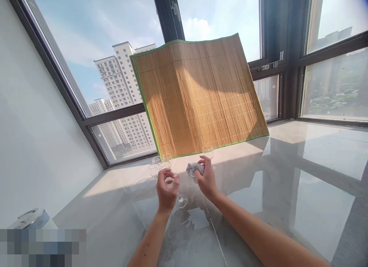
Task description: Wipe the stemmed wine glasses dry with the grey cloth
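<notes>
"Grey cloth point(194, 169), bunched small. Which hand has it?"

"The right hand point(207, 181), closed around it. The left hand point(166, 190) curls narrowly about the bowl of a stemmed glass point(182, 201), its foot showing beside the wrist."

"Does that foot rest on the window ledge point(106, 209)?"

"I can't tell. It's farther from the back edge than the other glasses."

"Which others?"

"Two clear glasses point(155, 166) stand close together just beyond the left hand, towards the back left corner. Another glass point(208, 151) is just behind the right hand; whether the fingers touch it, I can't say. Past them, a bamboo mat point(201, 94) leans upright along the back edge."

"And the step in hand?"

"Holding, I'd judge: glass in one hand, cloth in the other, the two apart."

"What would bringing them together call for?"

"A light grip on that thin bowl, I think, and elbow room from the glasses behind."
</notes>
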The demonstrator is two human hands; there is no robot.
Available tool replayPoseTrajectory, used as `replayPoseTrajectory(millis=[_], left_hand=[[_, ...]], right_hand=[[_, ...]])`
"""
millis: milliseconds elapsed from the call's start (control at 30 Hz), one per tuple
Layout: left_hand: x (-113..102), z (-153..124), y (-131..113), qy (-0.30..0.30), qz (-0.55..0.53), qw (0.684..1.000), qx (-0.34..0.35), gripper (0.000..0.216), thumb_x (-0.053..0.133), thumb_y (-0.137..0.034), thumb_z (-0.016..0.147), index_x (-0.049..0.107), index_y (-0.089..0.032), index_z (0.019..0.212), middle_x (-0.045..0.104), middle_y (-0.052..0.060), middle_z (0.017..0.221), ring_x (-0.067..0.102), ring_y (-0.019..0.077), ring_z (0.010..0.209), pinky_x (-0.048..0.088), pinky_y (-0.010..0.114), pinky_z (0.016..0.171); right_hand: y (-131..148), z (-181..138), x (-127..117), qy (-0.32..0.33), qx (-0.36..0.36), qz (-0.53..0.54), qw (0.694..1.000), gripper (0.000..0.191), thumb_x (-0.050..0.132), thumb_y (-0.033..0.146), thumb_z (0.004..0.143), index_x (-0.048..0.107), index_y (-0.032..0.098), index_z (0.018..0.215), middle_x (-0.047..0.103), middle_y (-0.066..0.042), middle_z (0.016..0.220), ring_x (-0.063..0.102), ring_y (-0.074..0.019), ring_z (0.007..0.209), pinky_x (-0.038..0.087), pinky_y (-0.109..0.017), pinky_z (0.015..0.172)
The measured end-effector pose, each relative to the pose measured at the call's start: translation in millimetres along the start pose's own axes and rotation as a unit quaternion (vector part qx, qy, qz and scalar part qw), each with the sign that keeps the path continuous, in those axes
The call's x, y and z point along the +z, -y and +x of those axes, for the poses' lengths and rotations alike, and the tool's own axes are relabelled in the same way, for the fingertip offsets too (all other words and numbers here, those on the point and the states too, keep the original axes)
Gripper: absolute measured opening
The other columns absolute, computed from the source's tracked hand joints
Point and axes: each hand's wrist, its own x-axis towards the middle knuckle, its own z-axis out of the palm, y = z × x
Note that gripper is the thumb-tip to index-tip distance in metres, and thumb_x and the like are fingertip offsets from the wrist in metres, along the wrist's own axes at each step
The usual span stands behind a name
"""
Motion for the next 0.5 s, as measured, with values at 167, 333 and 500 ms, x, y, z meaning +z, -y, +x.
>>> replayPoseTrajectory(millis=[167,333,500], left_hand=[[3.0,0.4,3.1,0.006,-0.032,0.999,-0.018,0.039,0.07,-0.035,0.077,0.049,-0.022,0.106,0.059,0.002,0.093,0.061,0.0138,0.083,0.051,0.024,0.069],[12.4,-6.5,13.4,0.084,-0.065,0.994,-0.038,0.056,0.071,-0.036,0.077,0.04,-0.027,0.123,0.058,0.004,0.102,0.062,0.0153,0.088,0.052,0.025,0.069],[19.9,-15.3,31.5,0.174,-0.069,0.978,-0.097,0.06,0.066,-0.039,0.082,0.035,-0.029,0.132,0.06,0.004,0.102,0.063,0.0131,0.077,0.053,0.027,0.069]], right_hand=[[-0.1,0.3,1.2,0.033,0.006,0.022,0.999,0.052,0.05,0.013,0.071,0.044,0.024,0.121,0.056,-0.002,0.097,0.056,-0.0164,0.078,0.046,-0.03,0.072],[-2.2,-3.0,3.9,0.087,0.007,0.043,0.995,0.054,0.05,0.013,0.069,0.043,0.024,0.121,0.056,-0.001,0.095,0.056,-0.0151,0.074,0.045,-0.028,0.068],[-2.8,-3.9,4.9,0.104,0.008,0.047,0.993,0.05,0.049,0.013,0.068,0.045,0.023,0.117,0.056,0.0,0.089,0.057,-0.0161,0.076,0.046,-0.029,0.071]])
